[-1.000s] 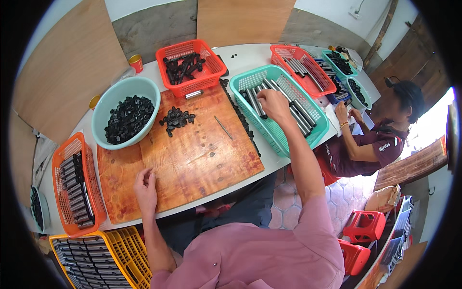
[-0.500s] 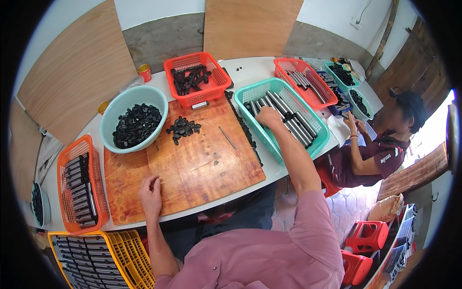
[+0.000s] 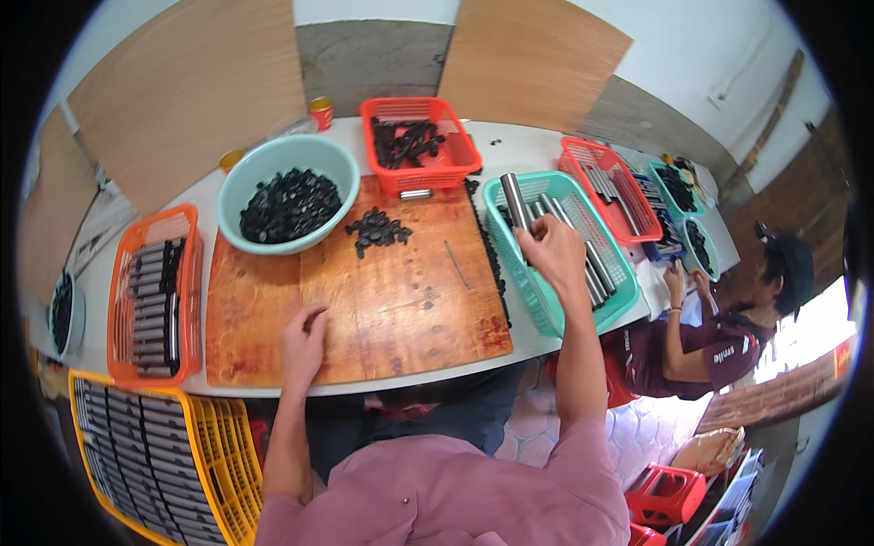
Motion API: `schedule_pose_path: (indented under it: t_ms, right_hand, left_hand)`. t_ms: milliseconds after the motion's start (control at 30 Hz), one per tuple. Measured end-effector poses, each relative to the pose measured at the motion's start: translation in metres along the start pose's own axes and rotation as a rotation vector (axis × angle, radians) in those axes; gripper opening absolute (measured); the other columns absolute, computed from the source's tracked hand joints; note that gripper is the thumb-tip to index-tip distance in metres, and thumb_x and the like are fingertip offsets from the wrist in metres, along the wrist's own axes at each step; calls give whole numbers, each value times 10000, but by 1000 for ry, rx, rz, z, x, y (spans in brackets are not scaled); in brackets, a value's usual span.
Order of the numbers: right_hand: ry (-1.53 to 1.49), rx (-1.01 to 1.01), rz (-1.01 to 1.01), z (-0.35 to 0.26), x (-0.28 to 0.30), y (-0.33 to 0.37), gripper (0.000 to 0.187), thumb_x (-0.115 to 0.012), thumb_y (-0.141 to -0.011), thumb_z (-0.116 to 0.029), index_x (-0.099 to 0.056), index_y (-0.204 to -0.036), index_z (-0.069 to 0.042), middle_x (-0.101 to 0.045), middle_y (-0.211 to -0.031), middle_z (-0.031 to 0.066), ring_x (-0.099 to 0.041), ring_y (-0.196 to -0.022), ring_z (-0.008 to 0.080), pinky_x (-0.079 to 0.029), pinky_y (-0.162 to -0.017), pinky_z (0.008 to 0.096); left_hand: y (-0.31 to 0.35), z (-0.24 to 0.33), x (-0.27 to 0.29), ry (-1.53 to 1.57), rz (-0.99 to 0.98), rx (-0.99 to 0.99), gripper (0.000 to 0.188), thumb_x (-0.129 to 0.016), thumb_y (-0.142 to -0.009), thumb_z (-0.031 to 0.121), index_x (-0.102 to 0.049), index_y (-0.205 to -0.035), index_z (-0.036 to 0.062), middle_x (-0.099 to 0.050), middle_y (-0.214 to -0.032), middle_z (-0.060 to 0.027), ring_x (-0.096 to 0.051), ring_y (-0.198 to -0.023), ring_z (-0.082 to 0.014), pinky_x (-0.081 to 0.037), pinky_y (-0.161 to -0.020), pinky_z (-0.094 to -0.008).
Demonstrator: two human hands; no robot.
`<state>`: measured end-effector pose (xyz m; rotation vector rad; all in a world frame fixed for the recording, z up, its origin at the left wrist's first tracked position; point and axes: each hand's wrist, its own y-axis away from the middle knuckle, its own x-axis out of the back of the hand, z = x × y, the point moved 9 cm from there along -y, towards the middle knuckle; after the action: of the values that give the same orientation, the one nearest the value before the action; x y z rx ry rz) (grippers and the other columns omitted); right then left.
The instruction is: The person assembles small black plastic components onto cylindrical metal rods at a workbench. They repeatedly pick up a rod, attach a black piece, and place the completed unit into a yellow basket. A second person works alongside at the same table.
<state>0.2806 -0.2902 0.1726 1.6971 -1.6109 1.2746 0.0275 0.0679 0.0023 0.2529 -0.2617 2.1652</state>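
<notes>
My right hand [image 3: 553, 250] grips a shiny metal tube [image 3: 514, 200], which stands tilted above the left side of a green basket [image 3: 626, 300]. More metal tubes [image 3: 596, 273] lie in that basket, partly covered by my hand and wrist. My left hand [image 3: 304, 344] is at the front left of a wooden board [image 3: 410, 318]. Its fingers are curled in, and nothing shows in them. Farther back on the board are a small pile of black oval pieces [image 3: 375, 232] and a thin metal rod [image 3: 457, 264].
A pale green bowl [image 3: 238, 227] heaped with black pieces stands behind the board. Red baskets [image 3: 469, 162] are at the back, an orange basket [image 3: 191, 314] of tubes at left, a yellow crate [image 3: 214, 446] below it. A co-worker [image 3: 706, 350] sits at right.
My right hand has lifted a metal tube up out of the green basket. My left hand keeps its place by the board's front. The whole view has shifted.
</notes>
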Motion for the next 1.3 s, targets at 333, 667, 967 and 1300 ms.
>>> schedule_pose_path:
  t_ms: [333, 667, 967, 1300]
  right_hand:
    - [-118, 629, 148, -125, -123, 160, 337, -810, -820, -174, -653, -1086, -40, -664, -903, 143, -674, -729, 324, -529, -582, 410]
    - [-469, 365, -75, -105, -140, 128, 229, -777, -859, -154, -694, -1017, -12, -681, -878, 144, -665, -702, 278, -526, -627, 379]
    - [-304, 254, -162, -82, -183, 51, 208, -669, -911, -92, -695, -1087, 14, -702, -1014, 206, -705, -866, 348, -548, -781, 438]
    - [-127, 413, -139, -111, -222, 31, 365, -625, -949, -132, -646, -1313, -155, -636, -1059, 166, -670, -928, 388, -549, -783, 498]
  left_hand:
    - [8, 34, -126, 907, -258, 313, 367, -609, -1036, 144, -534, -1358, -15, -690, -1152, -63, -679, -892, -97, -555, -701, -231]
    - [-5, 10, -107, 1044, -365, 360, 348, -538, -1072, 159, -491, -1364, -25, -634, -1278, -149, -686, -980, -196, -591, -854, -333]
    - [-7, -18, -108, 1110, -304, 391, 336, -507, -1074, 130, -484, -1373, -22, -628, -1197, -140, -668, -988, -218, -582, -890, -374]
    - [-9, -16, -106, 1139, -296, 380, 351, -543, -1055, 119, -459, -1370, -11, -627, -1192, -169, -662, -985, -231, -586, -893, -390]
